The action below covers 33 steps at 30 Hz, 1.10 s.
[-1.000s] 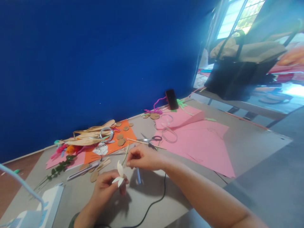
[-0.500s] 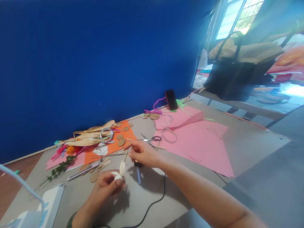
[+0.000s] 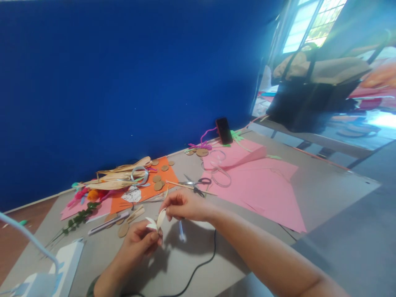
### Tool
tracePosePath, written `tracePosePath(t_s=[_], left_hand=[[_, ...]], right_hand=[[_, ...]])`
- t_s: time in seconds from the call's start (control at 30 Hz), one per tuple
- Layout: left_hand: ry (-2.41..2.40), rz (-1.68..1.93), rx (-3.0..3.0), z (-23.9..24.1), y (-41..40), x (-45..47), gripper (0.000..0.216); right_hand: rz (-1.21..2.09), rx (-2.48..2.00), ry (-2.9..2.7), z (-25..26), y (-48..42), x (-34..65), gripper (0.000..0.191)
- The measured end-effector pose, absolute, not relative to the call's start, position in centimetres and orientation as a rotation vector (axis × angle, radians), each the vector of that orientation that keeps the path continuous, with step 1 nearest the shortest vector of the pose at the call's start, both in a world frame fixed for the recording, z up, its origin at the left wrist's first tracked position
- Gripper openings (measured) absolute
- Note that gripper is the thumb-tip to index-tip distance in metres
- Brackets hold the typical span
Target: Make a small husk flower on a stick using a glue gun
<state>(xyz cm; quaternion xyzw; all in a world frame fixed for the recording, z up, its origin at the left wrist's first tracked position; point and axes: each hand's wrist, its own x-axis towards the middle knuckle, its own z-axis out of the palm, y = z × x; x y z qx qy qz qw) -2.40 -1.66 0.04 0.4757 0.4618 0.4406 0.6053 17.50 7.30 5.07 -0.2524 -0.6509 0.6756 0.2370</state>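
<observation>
My left hand (image 3: 144, 239) pinches the base of several cream corn husk petals (image 3: 151, 224), which spread upward above the thumb and fingertips. From the right, my right hand (image 3: 182, 205) closes thumb and fingers on the upright husk petal (image 3: 161, 217) of the same bunch. A thin pale tip of husk rises past the right fingers. Below the right hand a clear glue stick (image 3: 182, 232) shows; whatever it is attached to is hidden by the hand. How the petals join at the base is covered by my left fingers.
Dried husks (image 3: 117, 179) lie on orange paper (image 3: 150, 190) with cork discs (image 3: 157, 185). Scissors (image 3: 198, 182) and a wooden stick (image 3: 192, 188) are behind my right hand. A utility knife (image 3: 108, 223), power strip (image 3: 66, 264), black cable (image 3: 198, 268), pink paper (image 3: 260, 189) and phone (image 3: 224, 130) surround them.
My right hand has come down and slightly left, its fingers shifting from the petal's long thin tip to its broader part. The left hand stays nearly in place.
</observation>
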Motion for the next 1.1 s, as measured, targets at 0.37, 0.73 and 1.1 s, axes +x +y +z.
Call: tracePosePath(t_s=[0.37,0.73,1.1], left_hand=[[1.023,1.072,1.027,-0.7,-1.4,-2.6,0.035],[1.066,1.295,0.894,-0.3,-0.9,-2.0,0.038],[0.945,1.338,0.848,-0.5,-0.7,-2.3,0.036]], right_hand=[[1.761,-0.638,-1.847,5.7,7.2,17.9,0.019],[0.844,-0.584,-1.908,5.3,5.7,17.0,0.011],[0.274,-0.354,-2.002,4.6,5.6,16.6,0.011]])
